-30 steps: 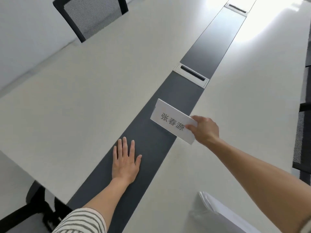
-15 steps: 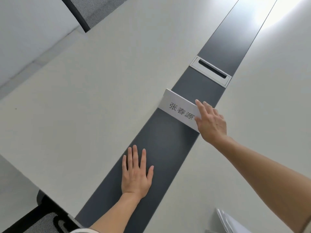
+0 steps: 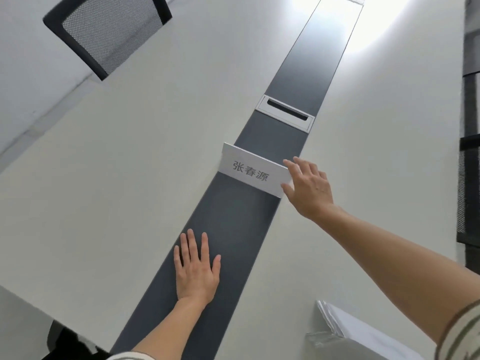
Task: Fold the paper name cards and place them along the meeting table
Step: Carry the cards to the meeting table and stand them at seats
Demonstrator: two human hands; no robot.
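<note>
A folded white name card (image 3: 250, 168) with dark printed characters stands across the dark centre strip (image 3: 228, 229) of the long white meeting table (image 3: 130, 178). My right hand (image 3: 309, 189) is at the card's right end, fingers spread and nearly straight, with fingertips and thumb touching its edge. Nearer to me, my left hand (image 3: 196, 267) lies flat, palm down, on the dark strip. A stack of white paper sheets (image 3: 345, 326) lies on the table at the lower right, partly hidden by my right arm.
A silver cable hatch (image 3: 285, 113) sits in the strip just beyond the card. A black mesh chair (image 3: 104, 29) stands at the table's far left side, and dark chairs (image 3: 470, 178) line the right edge. Bright glare covers the far right tabletop.
My right hand carried the card forward and set it standing on the dark strip, then opened from a pinch to spread fingers at its end. My left hand stayed flat.
</note>
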